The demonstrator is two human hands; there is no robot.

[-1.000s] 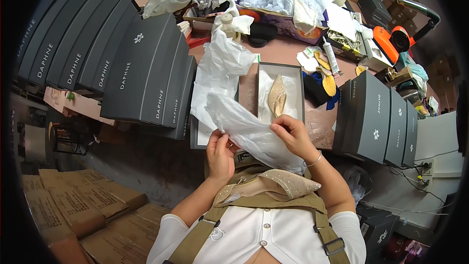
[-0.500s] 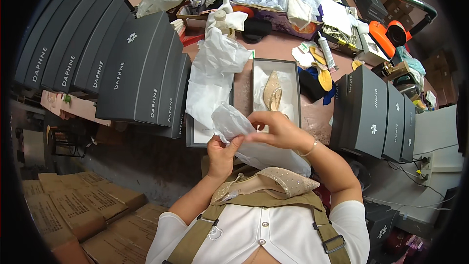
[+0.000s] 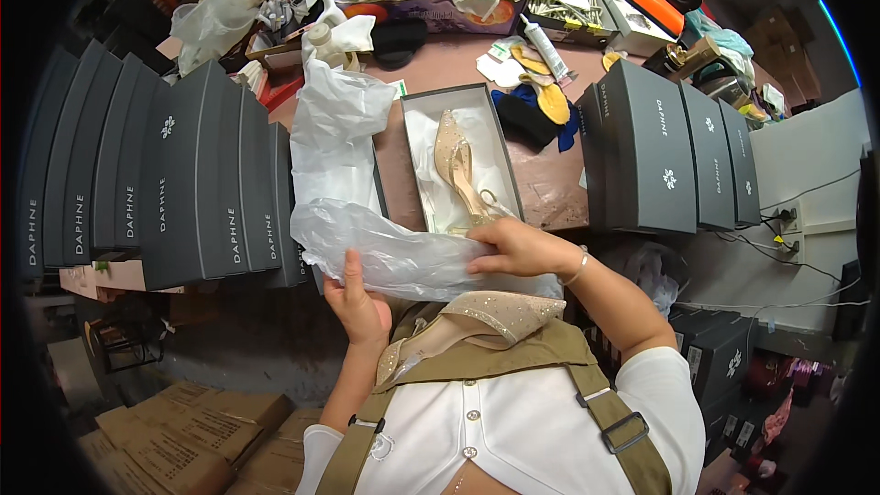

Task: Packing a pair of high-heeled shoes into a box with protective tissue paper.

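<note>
A thin translucent plastic bag point(image 3: 394, 252) is stretched crosswise in front of me. My right hand point(image 3: 518, 249) pinches its right part between thumb and fingers. My left hand point(image 3: 357, 302) is at its lower left edge, thumb raised and apart, other fingers partly hidden; it seems to grip nothing. Beyond the bag, a beige glittery pointed shoe point(image 3: 451, 151) lies in a grey shoebox point(image 3: 510, 151) lined with white paper. A matching shoe point(image 3: 500, 316) rests on my lap, against the olive overalls, toe to the right.
White tissue paper point(image 3: 335, 119) covers another open box or lid on the left. Grey shoeboxes stand in rows at left point(image 3: 197, 174) and right point(image 3: 646, 147). A tube point(image 3: 547, 50), black and blue cloths point(image 3: 527, 119), and a purple carton point(image 3: 440, 14) sit farther back. Brown cartons point(image 3: 183, 431) lie lower left.
The plastic bag has been spread out wider, from bunched between both hands to stretched leftward. My left hand has loosened its pinch. The view has shifted, so the table things sit farther left.
</note>
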